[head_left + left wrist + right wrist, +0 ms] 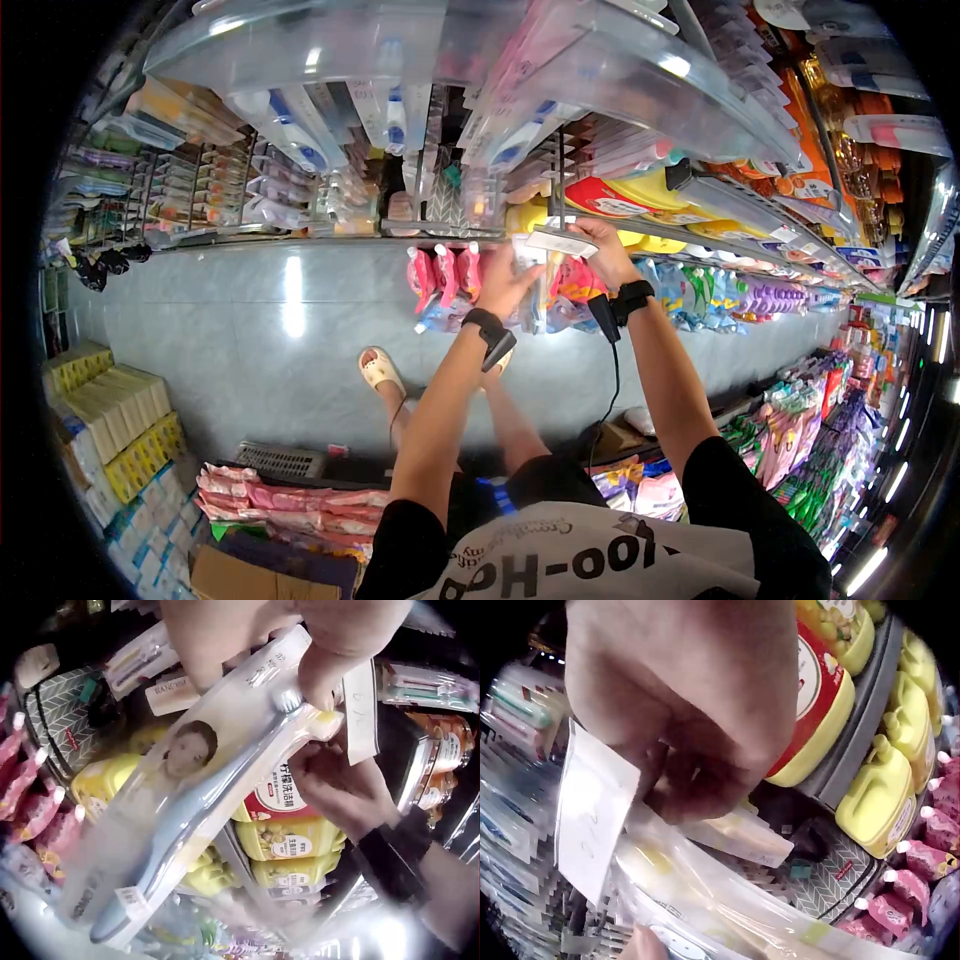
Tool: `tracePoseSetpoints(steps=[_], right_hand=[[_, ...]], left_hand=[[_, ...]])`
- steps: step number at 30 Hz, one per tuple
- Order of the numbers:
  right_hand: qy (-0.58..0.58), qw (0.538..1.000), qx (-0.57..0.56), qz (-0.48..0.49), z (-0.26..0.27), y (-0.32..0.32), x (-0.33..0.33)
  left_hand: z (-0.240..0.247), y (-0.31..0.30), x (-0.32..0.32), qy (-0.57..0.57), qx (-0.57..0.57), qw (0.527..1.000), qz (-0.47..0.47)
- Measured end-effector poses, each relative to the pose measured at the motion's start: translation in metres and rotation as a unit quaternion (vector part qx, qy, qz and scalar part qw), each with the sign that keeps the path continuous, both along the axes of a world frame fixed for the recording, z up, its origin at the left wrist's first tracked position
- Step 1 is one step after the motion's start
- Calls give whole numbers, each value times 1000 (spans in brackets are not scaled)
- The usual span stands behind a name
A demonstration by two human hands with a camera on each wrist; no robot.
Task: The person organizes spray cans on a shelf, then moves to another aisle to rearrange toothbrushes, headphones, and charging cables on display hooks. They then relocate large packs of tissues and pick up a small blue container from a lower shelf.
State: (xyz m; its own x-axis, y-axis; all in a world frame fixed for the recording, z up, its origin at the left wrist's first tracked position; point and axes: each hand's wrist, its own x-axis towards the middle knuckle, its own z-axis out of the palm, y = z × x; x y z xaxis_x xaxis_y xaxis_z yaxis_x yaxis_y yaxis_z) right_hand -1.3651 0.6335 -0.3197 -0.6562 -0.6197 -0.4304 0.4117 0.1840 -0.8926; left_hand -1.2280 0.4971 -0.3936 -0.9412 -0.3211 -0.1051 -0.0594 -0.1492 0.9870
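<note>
In the left wrist view, a packaged toothbrush (191,795) with a blue handle hangs slantwise, and the left hand (277,637) pinches its upper end. Beside it the right hand (341,784) has curled fingers close to a white price tag (361,712). The right wrist view shows the right hand (686,690) with fingers bent at the end of a clear package (727,900), the tag (596,814) to its left. From the head view, the left hand (508,285) and right hand (605,255) are near each other at the shelf edge.
Yellow bottles (881,795) with pumps or caps stand on the lower shelf, beside pink pouches (937,825). Packaged toothbrushes (395,110) hang on racks above. Stacked goods (120,410) and pink packs (290,505) line the aisle's other side. Grey floor (240,350) lies between.
</note>
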Motion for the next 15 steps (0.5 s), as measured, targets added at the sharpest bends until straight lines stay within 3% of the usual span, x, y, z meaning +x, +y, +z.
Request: tracePoseSetpoints(steps=[3,6,8,15], right_hand=[[18,999,-14,-35,-1,0,5],[100,993,9,-53,1,-6,9],[87,993,32,-75,3,-9,8],[54,992,27,-108,-3,-9,5]], left_hand=[[6,0,-4,-93,11,996,0],[14,-3,-13,-52,-17,997,48],[24,-7,-14,-27,-39,997,65],[13,-12,-26,-111,-104,987,41]])
